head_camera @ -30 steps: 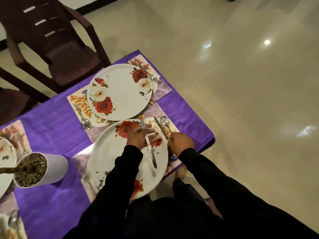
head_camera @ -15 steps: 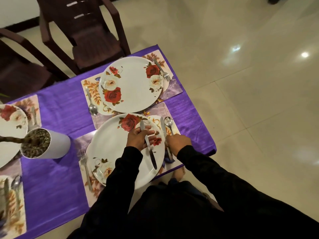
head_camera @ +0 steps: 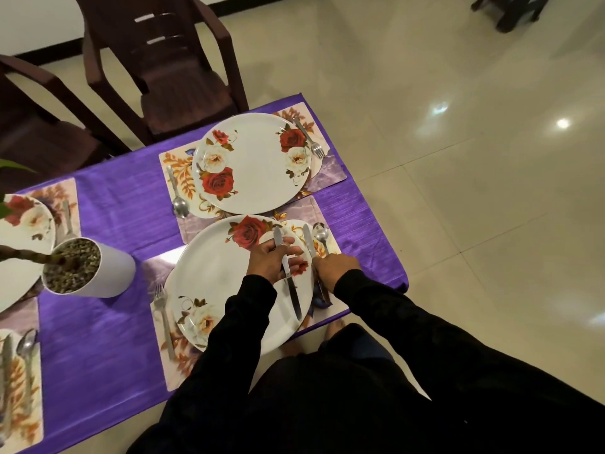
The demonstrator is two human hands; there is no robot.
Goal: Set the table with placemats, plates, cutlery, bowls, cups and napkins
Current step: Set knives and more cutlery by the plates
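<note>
My left hand [head_camera: 271, 262] holds a table knife [head_camera: 289, 283] above the near rose-patterned plate [head_camera: 212, 276], blade pointing away from me. My right hand [head_camera: 335, 267] grips a second knife [head_camera: 308, 242] lying on the near placemat [head_camera: 330, 306] just right of that plate, beside a spoon [head_camera: 320, 235]. A fork [head_camera: 162, 317] lies left of the near plate. The far plate [head_camera: 253, 165] sits on its own placemat [head_camera: 327, 176] with a fork [head_camera: 309, 137] on its right and a spoon [head_camera: 178, 198] on its left.
A purple tablecloth [head_camera: 108, 208] covers the table. A white pot with gravel and a plant stem [head_camera: 88, 268] stands at the middle left. More place settings lie at the left edge [head_camera: 19, 378]. Two dark chairs [head_camera: 163, 67] stand beyond the table. Tiled floor lies to the right.
The camera has swung left and back, bringing more of the table's left side into view. Both hands stay at the near plate with their knives, hardly moved.
</note>
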